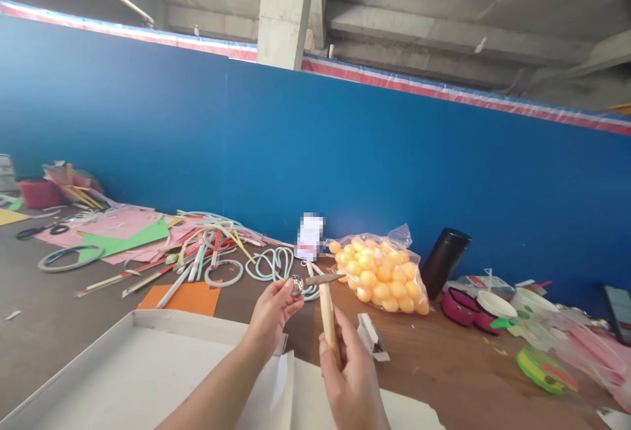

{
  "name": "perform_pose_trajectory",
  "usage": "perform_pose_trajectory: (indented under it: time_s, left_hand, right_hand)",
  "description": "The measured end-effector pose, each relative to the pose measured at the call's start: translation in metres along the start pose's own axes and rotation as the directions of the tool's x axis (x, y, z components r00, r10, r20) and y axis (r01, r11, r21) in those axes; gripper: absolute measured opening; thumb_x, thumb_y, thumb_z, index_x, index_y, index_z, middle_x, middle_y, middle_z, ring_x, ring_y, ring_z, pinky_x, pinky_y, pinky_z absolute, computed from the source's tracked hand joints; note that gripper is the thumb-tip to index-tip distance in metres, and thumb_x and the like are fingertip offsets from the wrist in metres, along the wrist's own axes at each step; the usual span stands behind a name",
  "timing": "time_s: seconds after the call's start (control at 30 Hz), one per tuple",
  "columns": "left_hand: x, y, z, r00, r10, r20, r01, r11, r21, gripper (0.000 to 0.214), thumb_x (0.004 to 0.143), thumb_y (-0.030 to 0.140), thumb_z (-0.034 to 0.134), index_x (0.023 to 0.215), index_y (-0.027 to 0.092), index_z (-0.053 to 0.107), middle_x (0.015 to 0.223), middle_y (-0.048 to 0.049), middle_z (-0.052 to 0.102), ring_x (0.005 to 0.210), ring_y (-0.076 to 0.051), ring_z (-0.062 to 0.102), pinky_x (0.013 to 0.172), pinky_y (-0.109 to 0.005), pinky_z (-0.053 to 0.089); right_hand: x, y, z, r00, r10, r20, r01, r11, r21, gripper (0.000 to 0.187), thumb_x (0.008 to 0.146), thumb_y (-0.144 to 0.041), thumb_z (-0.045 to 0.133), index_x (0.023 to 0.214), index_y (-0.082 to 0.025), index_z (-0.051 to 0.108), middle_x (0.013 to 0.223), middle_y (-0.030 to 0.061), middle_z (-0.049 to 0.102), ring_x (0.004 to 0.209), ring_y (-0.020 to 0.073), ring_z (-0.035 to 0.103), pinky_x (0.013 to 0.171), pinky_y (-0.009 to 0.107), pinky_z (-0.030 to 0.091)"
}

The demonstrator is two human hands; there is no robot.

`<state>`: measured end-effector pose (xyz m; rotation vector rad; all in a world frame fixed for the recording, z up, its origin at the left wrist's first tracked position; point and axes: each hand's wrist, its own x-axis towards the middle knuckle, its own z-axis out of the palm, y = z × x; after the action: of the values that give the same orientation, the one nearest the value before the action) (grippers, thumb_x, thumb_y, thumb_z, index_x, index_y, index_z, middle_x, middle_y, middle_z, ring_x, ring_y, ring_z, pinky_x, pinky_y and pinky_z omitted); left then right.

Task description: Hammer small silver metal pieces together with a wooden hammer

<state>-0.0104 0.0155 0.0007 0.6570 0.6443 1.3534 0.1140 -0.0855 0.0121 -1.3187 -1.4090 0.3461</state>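
Observation:
My left hand [273, 311] pinches a small shiny metal ball [296, 285] between thumb and fingers. My right hand [349, 371] is wrapped round the pale wooden handle of a hammer [327, 315], held upright. The hammer's dark head, with a pointed end toward the right, is level with the ball and close beside it; whether they touch I cannot tell. Below both hands lies a large white shallow box [133, 325] with white sheets in it. A small open white carton [372, 338] sits on the table just right of the hammer.
Behind the hands lies a clear bag of orange balls [377, 272], with a black cylinder [444, 262] leaning beside it. Coloured paper [128, 239], ropes [269, 264] and sticks cover the left. On the right are a green tape measure [545, 371] and magenta straps [458, 308]. A blue partition [315, 134] stands behind.

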Motion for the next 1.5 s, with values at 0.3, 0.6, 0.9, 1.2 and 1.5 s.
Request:
perform_pose_trajectory:
  time_s: [0.3,0.6,0.9,1.2,1.5]
  left_hand:
    - [-0.001,-0.002,0.0,1.0,0.005,0.004,-0.005,0.999,0.035,0.021,0.074,0.028,0.066,0.086,0.013,0.058,0.079,-0.0063,0.064,0.071,-0.013,0.064,0.066,-0.022,0.053]
    - [0.0,0.0,0.002,1.0,-0.02,-0.014,0.02,1.0,0.004,0.014,0.077,0.023,0.062,0.084,0.012,0.058,0.076,-0.0067,0.064,0.07,-0.013,0.064,0.067,-0.022,0.053]
    - [-0.002,0.002,0.003,0.997,-0.078,-0.002,0.077,0.99,-0.122,0.009,0.08,0.018,0.057,0.083,0.01,0.06,0.079,-0.0078,0.065,0.067,-0.013,0.064,0.067,-0.023,0.055]
    - [0.0,0.0,0.0,0.992,-0.126,0.007,0.125,0.982,-0.143,0.012,0.08,0.021,0.058,0.085,0.01,0.059,0.079,-0.0092,0.066,0.066,-0.013,0.065,0.064,-0.022,0.056]
    - [-0.001,0.001,0.002,0.993,-0.122,0.0,0.121,0.982,-0.144,0.01,0.079,0.02,0.059,0.083,0.011,0.056,0.078,-0.0091,0.066,0.065,-0.012,0.065,0.065,-0.022,0.056]
  right_hand:
    - [0.0,0.006,-0.005,0.993,-0.006,0.12,0.02,0.993,-0.118,0.051,0.082,-0.019,0.047,0.133,-0.019,0.041,0.126,0.0108,0.054,0.112,0.0255,0.053,0.088,0.034,0.049]
    - [-0.001,0.008,-0.002,0.994,-0.006,0.112,0.02,0.992,-0.126,0.052,0.082,-0.019,0.047,0.133,-0.019,0.041,0.127,0.0103,0.054,0.113,0.025,0.053,0.09,0.034,0.048]
    - [0.0,-0.002,-0.002,1.0,0.004,0.004,-0.004,1.0,-0.027,0.048,0.082,-0.027,0.052,0.128,-0.018,0.049,0.116,0.0111,0.062,0.1,0.0259,0.061,0.076,0.031,0.054]
    - [-0.008,-0.003,0.003,0.999,-0.028,-0.042,0.03,0.999,0.042,0.046,0.083,-0.031,0.047,0.127,-0.018,0.05,0.117,0.0108,0.06,0.1,0.0232,0.06,0.075,0.028,0.053]
    - [-0.006,-0.008,0.003,0.999,-0.047,0.028,0.044,0.996,0.071,0.045,0.081,-0.024,0.046,0.125,-0.021,0.051,0.108,0.0091,0.062,0.087,0.0209,0.062,0.069,0.027,0.053]
